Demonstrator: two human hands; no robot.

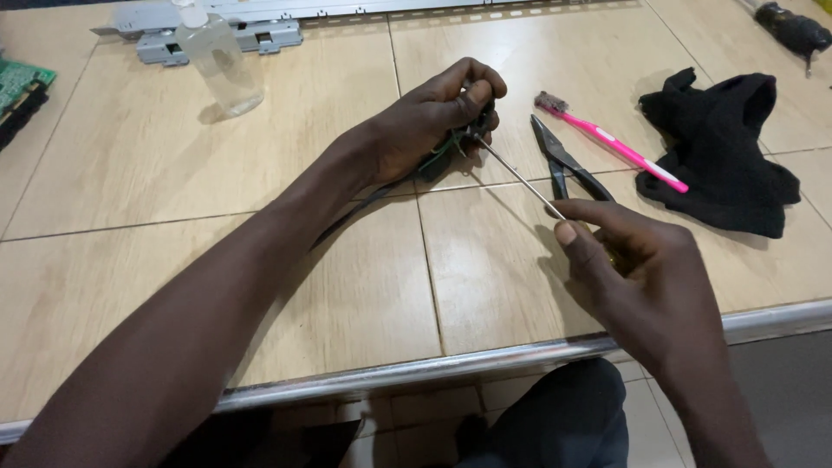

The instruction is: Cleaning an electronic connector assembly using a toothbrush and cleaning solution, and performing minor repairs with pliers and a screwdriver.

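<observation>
Two bare hands are at work over a tan tiled tabletop with a metal front edge (485,364), seen from the single head camera. The left hand (425,130) is curled shut around a small dark component with green wiring (446,154), pinning it against the tabletop; a dark cable (347,221) trails from the grip back toward the person. The right hand (646,277) is closed on the handle of a thin steel-shafted screwdriver (520,178), thumb and fingers pinched together at the base of the shaft; the handle itself is hidden in the palm. The shaft runs up and left from this grip, its tip meeting the component under the left fingers. Just beyond the right-hand grip lie black-handled pointed pliers (568,165), then a pink toothbrush with a worn head (615,147), then a crumpled black cloth (724,156). Beyond the left-hand grip stands a clear plastic bottle (221,61), with grey metal brackets (217,30) behind it.
</observation>
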